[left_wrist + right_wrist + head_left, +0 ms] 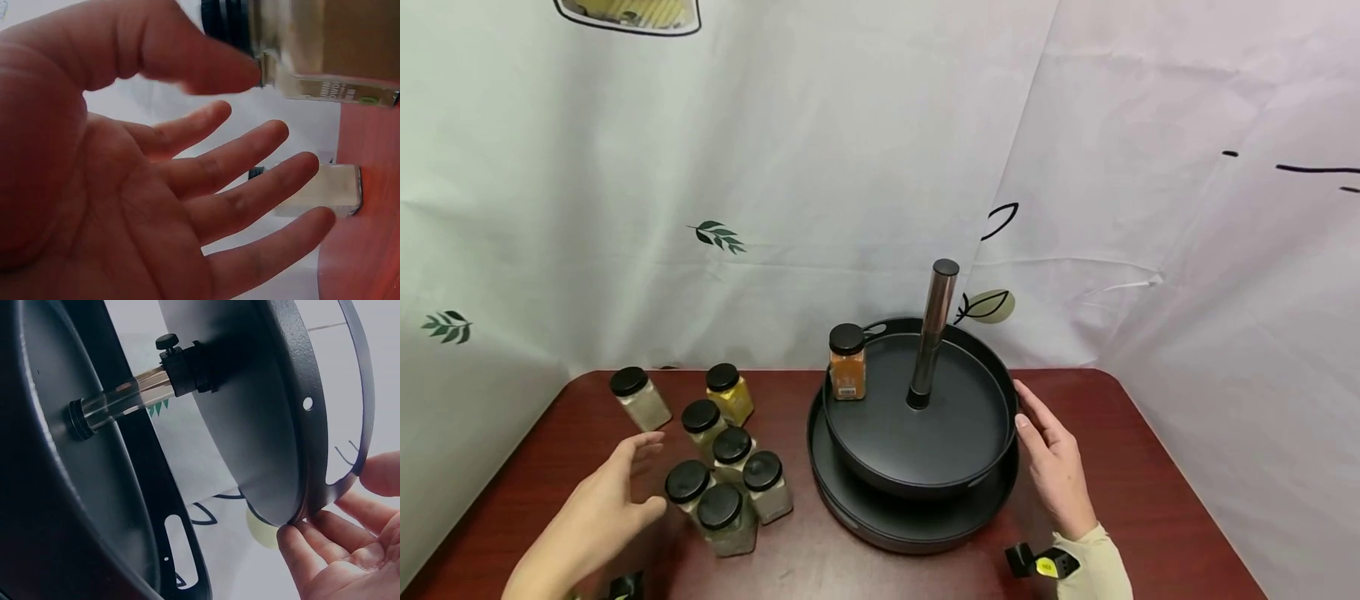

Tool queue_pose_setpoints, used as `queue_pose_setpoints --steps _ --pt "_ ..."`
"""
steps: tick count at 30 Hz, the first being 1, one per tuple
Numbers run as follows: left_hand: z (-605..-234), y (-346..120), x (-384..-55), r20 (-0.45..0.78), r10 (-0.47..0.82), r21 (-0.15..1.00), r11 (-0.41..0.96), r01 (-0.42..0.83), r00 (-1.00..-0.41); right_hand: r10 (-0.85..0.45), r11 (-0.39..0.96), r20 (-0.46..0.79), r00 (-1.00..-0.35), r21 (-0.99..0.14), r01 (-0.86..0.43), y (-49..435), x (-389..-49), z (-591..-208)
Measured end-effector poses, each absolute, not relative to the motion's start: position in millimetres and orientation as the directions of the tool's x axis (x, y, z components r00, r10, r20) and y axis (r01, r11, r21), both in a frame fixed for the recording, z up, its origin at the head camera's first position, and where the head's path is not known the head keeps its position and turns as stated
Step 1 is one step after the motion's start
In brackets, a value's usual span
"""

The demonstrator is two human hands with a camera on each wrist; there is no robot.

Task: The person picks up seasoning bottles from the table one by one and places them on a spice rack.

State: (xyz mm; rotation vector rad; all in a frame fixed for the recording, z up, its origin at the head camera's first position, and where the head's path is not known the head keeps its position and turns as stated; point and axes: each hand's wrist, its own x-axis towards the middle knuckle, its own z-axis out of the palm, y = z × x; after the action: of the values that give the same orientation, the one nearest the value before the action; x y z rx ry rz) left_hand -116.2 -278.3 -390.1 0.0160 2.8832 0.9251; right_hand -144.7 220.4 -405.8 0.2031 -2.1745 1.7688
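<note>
Nearest, btwn 4 & 5 o'clock in head view, a pale sleeve (1097, 560) w/ a black wrist device (1063, 565). L hand (606, 504) at 8 o'clock: grip apart, thumb & fingers spread, just beside 6 jars (732, 450) w/ black lids, grouped at its 2–3 o'clock; in L wrist view the thumb tip is v. close to a jar, can't tell if touching. R hand (1058, 467) btwn 3 & 4 o'clock of the round black upper tray (958, 442): grip clamped on that tray's edge, thumb at the cut-out handle & fingertips at the rim, per R wrist view. Upper tray is raised over a wider lower tray (917, 533), both at abt 5 o'clock in head view on the red-brown desk (1127, 454); a tube (122, 403) w/ black collar runs btwn them. Shiny pole (934, 317) rises from upper tray's centre; orange-filled jar (848, 375) stands on it at 10 o'clock. Lone jar (646, 406), pale contents, at desk's 10 o'clock, near L fingertips. Farthest, whitish backdrop (850, 167) w/ leaf prints (718, 237).
</note>
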Motion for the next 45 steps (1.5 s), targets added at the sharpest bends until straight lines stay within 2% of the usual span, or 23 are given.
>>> queue_pose_setpoints --steps 12,17,24,35,45 --pt "-394 -277 -121 -0.106 0.109 0.589 0.808 0.026 -0.988 0.054 0.178 0.358 -0.932 -0.922 -0.344 221 -147 -405" --pt "-397 -277 -124 -0.151 0.119 0.64 0.768 -0.005 -0.981 0.058 0.179 0.367 -0.928 -0.919 -0.352 221 -148 -404" --pt "-400 -275 -126 -0.192 0.136 0.641 0.767 -0.019 -0.972 0.055 0.175 0.37 -0.927 -0.918 -0.356 221 -148 -405" --pt "-404 -269 -124 -0.145 0.178 0.651 0.758 0.042 -0.973 0.047 0.147 0.375 -0.926 -0.919 -0.365 222 -147 -405" --pt "-409 -265 -127 -0.138 0.168 0.626 0.779 0.045 -0.976 0.053 0.135 0.375 -0.925 -0.921 -0.366 221 -145 -406"
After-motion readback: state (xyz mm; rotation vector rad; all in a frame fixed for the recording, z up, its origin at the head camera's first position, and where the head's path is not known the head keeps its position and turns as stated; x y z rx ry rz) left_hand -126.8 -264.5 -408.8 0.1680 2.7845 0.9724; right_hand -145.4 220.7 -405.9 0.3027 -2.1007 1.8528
